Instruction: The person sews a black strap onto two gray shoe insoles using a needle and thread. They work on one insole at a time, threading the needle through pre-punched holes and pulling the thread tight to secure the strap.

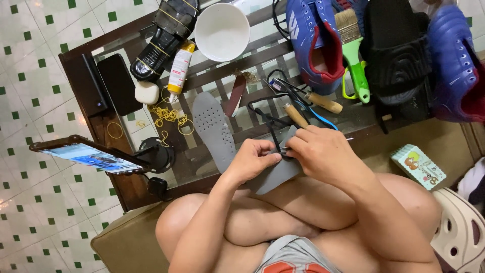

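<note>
Table [126,187] of dark wood carries blue shoe [313,45], white bowl [222,30], spare insole [214,131]; grey insole [275,174] sits over the lap, just off the table edge; left hand [250,159] pinches it; right hand [323,154] fingers closed on a thin needle-like tool, hard to tell

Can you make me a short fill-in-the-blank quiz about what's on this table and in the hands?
1. Both hands, the left hand and the right hand, hold a grey ____.
2. The paintbrush has a ____ handle.
3. The yellow rubber bands lie beside a second grey ____.
4. The bowl is ____.

Missing words: insole; green; insole; white
</note>
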